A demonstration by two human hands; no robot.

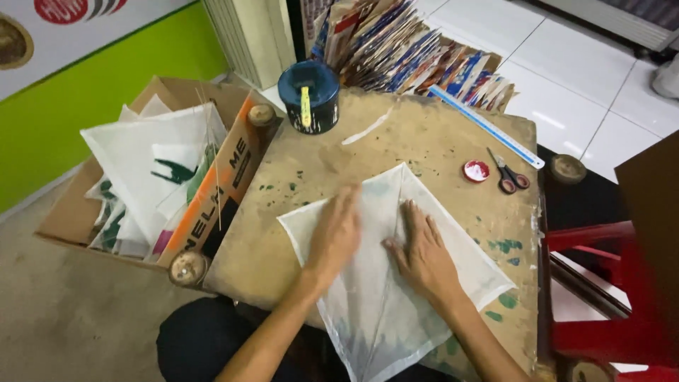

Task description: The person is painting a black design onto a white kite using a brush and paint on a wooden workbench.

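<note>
Your left hand (334, 237) and right hand (423, 253) lie flat, fingers released, pressing the white diamond-shaped paper kite (396, 283) onto the stained wooden bench (438, 134). Beyond your right hand lie red-handled scissors (508, 174); a cardboard box of finished kites (152, 173) stands left of your left hand.

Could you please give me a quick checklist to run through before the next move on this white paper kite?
1. White paper kite lies flat on the wooden table: ok.
2. Left hand presses on the paper: ok, though blurred.
3. Right hand lies flat beside the centre stick: ok.
4. Scissors and red lid lie clear of the kite: ok.
5. Dark pot stands upright, away from the paper: ok.
6. Paper fully stuck to the stick: cannot tell.
</note>
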